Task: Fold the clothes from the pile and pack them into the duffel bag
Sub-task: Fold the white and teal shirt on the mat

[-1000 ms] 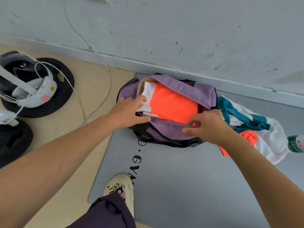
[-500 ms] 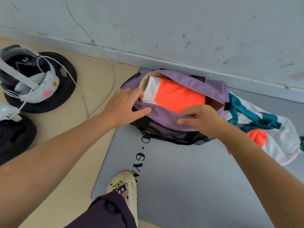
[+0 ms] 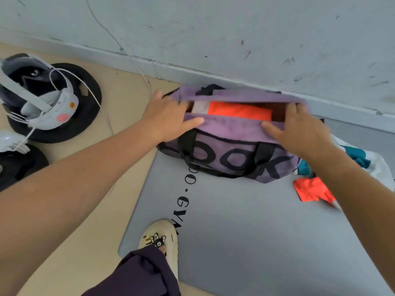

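Head view: with left hand [image 3: 168,118] and right hand [image 3: 299,129] gripping the duffel bag [image 3: 230,150] rims, spread the opening wide, then fetch clothes [image 3: 369,165] just right of it.

Scuffed grey wall [image 3: 213,28] across top w/ thin cable [image 3: 128,54] hanging down; beige floor [image 3: 74,242] lower left, grey gym mat [image 3: 256,231] centre-right, black weight plates [image 3: 89,99] at left edge

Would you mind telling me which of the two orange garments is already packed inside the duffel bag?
The folded orange garment seen through the purple duffel bag's open top. The other, crumpled orange garment lies on the grey mat, right of the bag.
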Tool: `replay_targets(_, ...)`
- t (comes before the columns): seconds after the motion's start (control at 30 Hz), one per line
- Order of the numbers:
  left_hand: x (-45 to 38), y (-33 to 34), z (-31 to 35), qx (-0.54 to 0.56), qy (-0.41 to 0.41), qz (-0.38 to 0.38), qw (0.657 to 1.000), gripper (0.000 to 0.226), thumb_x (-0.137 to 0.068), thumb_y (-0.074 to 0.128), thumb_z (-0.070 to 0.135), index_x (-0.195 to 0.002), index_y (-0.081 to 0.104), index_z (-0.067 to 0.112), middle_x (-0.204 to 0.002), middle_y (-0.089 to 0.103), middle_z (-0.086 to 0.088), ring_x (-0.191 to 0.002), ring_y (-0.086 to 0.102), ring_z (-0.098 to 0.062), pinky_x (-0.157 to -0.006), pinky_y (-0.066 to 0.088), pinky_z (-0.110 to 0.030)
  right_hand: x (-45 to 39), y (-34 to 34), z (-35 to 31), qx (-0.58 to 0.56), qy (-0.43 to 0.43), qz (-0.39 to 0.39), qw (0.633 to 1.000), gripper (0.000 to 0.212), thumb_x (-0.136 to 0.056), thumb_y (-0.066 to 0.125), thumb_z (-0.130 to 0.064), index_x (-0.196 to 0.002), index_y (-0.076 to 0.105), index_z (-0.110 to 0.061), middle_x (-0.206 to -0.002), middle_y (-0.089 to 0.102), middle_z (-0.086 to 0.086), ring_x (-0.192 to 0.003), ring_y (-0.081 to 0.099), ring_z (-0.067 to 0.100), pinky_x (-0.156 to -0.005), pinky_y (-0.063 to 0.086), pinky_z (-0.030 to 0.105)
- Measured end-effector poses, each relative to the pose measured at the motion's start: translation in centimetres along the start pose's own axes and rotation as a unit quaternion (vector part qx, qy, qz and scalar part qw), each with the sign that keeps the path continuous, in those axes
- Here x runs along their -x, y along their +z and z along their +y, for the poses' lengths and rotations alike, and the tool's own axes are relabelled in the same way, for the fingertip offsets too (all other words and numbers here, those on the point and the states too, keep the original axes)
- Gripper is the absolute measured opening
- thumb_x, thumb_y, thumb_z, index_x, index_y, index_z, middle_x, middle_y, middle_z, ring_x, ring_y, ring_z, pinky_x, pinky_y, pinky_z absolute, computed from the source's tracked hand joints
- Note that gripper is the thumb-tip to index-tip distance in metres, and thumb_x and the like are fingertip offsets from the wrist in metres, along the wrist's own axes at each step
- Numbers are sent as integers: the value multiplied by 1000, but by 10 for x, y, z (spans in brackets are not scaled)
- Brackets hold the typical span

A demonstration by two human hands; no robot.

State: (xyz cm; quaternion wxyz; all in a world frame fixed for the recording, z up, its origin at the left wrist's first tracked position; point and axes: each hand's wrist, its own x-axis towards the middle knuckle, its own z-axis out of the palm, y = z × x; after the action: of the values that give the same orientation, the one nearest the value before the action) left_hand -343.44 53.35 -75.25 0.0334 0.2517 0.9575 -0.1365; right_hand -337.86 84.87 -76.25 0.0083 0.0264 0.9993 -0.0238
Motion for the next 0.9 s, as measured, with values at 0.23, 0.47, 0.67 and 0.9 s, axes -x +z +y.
replay_targets(0.23, 1, -29, 26, 34, -3, 35, 999, 82, -89, 19, 73, -148, 30, 17, -142, 46, -13, -120, 53, -33, -106, 27, -51, 21, -11, 8, -173, -31, 14, 984, 53, -90, 55, -48, -126, 55, -9, -123, 57, 14, -106, 58, 37, -88, 46, 41)
replay_targets(0.47, -31, -111, 124, 143, 236, -69, 959, 48, -91, 37, 58, -114, 63, 25, -112, 61, 0, -93, 60, -27, -79, 50, -42, 84, -5, 97, -267, 134, 70, 952, 27, -88, 63, -22, -113, 64, -12, -111, 57, 11, -98, 59, 31, -83, 45, 33)
replay_targets(0.67, -71, -123, 245, 215, 240, -163, 933, 24, -93, 49, 51, -82, 60, 32, -75, 58, 15, -79, 59, -13, -62, 40, -28, 136, 44, 189, -316, 405, -92, 853, 71, -85, 72, -36, -137, 41, 2, -136, 43, 25, -127, 42, 40, -107, 34, 43)
replay_targets(0.9, -80, -7, 367, 435, 68, -241, 865, 68, -87, 65, 42, -145, 39, 21, -144, 45, -8, -132, 45, -27, -107, 39, -36, 152, 91, 215, -387, 412, 26, 825, 96, -73, 84, -32, -144, 27, 0, -141, 37, 23, -126, 43, 34, -103, 36, 40)
